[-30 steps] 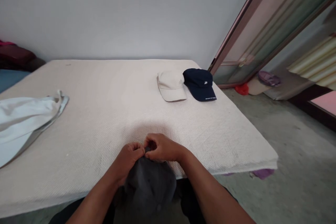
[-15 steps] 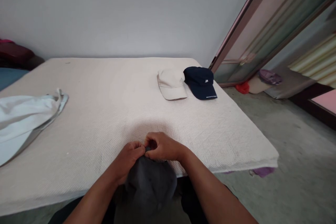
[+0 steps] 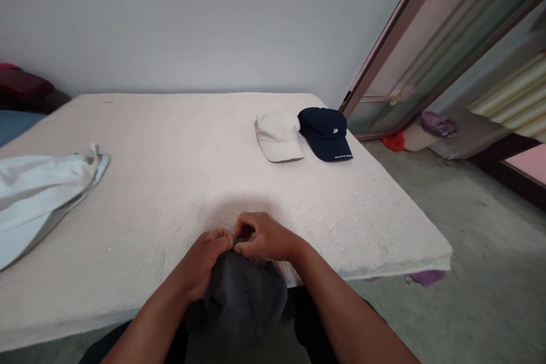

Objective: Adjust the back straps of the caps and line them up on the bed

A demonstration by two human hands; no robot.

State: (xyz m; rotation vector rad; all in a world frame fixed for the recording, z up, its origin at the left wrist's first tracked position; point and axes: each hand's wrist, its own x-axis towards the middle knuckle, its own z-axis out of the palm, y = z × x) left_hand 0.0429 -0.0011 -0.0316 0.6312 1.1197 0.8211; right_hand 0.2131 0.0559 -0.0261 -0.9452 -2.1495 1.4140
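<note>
Pinching grey cap [image 3: 251, 298] by edge — left hand [image 3: 207, 256] beside right hand [image 3: 267, 239], both curled closed.

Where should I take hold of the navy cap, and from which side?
Probably by the brim of the navy cap, from the near side, thumb on top and fingers beneath. The thin brim juts toward the person and slightly right, while the beige cap crowds the crown's left side. The right hand lies nearer, though it is pinching the dark grey cap.
</note>
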